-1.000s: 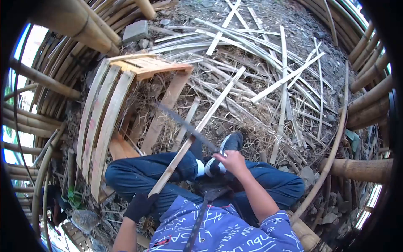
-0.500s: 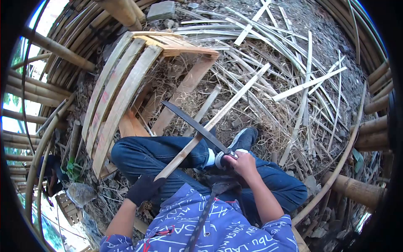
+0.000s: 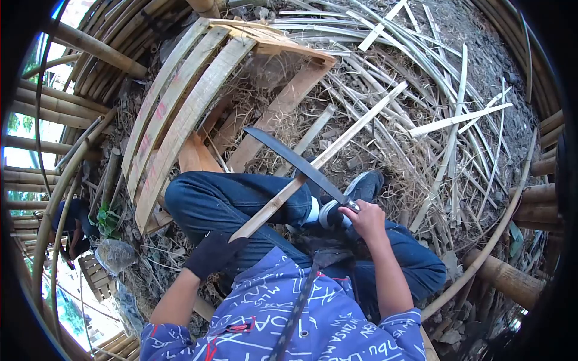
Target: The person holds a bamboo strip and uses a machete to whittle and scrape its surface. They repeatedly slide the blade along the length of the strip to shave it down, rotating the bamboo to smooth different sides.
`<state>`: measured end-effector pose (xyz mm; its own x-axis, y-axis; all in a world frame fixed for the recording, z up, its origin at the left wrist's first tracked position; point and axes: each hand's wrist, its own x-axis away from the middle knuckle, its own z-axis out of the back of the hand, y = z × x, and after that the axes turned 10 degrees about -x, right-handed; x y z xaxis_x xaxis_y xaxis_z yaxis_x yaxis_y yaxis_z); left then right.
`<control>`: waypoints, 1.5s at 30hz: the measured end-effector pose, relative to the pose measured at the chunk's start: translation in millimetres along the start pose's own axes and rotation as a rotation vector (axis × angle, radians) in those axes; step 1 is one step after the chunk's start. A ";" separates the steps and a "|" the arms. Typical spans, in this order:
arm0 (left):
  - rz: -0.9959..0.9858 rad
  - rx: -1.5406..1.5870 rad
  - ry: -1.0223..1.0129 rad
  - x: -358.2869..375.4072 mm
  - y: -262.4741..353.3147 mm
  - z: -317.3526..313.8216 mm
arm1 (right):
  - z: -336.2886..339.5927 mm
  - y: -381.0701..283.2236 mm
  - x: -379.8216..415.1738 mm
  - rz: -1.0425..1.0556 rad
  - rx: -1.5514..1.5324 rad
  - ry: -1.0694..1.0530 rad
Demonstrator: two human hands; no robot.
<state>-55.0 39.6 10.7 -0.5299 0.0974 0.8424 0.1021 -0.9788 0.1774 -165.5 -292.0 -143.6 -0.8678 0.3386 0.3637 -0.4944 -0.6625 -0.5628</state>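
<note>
A dark glove covers my left hand (image 3: 215, 255), closed round the lower end of a long bamboo strip (image 3: 343, 148). The strip slants up and to the right over my bent leg. My bare right hand (image 3: 366, 218) grips the handle of a long machete (image 3: 289, 157), its fingers wrapped round it. The dark blade crosses the strip near its middle and points to the upper left. Beyond my knees is a wooden slatted crate (image 3: 180, 114) lying tilted, with shavings around it.
Many pale bamboo strips (image 3: 454, 123) and curled shavings litter the ground ahead and right. A thick bamboo pole (image 3: 509, 274) lies at the right. Bamboo railings line both sides. Another person (image 3: 73, 227) is at the far left.
The view has shifted, so the crate and strips appear farther up and most things slightly right. Both hands keep their holds, and the blade still crosses the strip.
</note>
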 end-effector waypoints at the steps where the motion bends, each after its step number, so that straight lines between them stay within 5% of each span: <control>1: 0.013 0.022 -0.006 1.6 0.0 -1.1 | 1.4 -0.7 0.7 -0.024 -0.001 -0.003; 6: -0.015 0.028 0.001 3.7 -1.3 -1.4 | 19.4 55.4 -21.9 -0.300 -0.278 0.187; 10: -0.041 0.047 0.014 2.5 -0.1 0.4 | 39.9 57.8 -18.3 -0.280 -0.265 0.200; 16: -0.101 -0.070 0.040 0.0 -4.4 -1.7 | 24.9 -24.3 17.6 -0.158 -0.585 -0.040; 20: -0.100 -0.069 0.032 -2.3 -5.3 -2.1 | 15.9 -57.7 22.9 -0.067 -0.381 -0.200; 22: -0.415 -0.246 0.209 -5.1 -19.0 -10.9 | 14.4 -53.8 15.5 -0.063 -0.261 -0.165; 23: -0.217 -0.108 0.155 -6.0 -16.0 -12.1 | 7.5 -37.2 8.3 -0.049 -0.249 -0.112; 26: -0.095 -0.126 0.142 -0.6 -8.3 -13.9 | 20.1 0.5 -18.5 -0.181 -0.257 0.055; 27: -0.567 -0.574 0.423 -20.1 -61.0 -37.3 | 20.3 22.6 -29.1 -0.173 -0.208 0.139; 28: -0.593 -0.561 0.421 -16.1 -55.0 -39.3 | 32.1 26.7 -35.5 -0.182 -0.211 0.163; 31: -0.263 -0.213 0.270 -7.4 -26.7 -26.3 | 46.7 22.2 -35.1 -0.138 -0.360 0.258; 34: -0.084 -0.231 0.211 -4.8 -14.8 -21.7 | 51.7 -15.9 -5.0 -0.110 -0.619 0.075; 35: -0.305 -0.315 0.261 -4.0 -21.0 -21.9 | 47.2 -31.1 8.7 -0.137 -0.683 0.028; 38: -0.111 -0.204 0.197 -4.1 -9.9 -22.1 | 31.0 -45.8 33.9 -0.078 -0.486 -0.199; 40: -0.155 -0.306 0.219 -4.1 -17.6 -25.6 | 28.3 -57.4 35.0 -0.054 -0.331 -0.296; 45: -0.232 -0.356 0.248 -2.8 -14.3 -24.0 | 12.3 -27.7 10.8 -0.063 -0.297 -0.164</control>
<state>-75.1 49.1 -6.4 -0.6935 0.3170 0.6470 -0.3139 -0.9412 0.1246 -160.5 -278.2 -115.0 -0.8272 0.2451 0.5056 -0.5609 -0.4124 -0.7178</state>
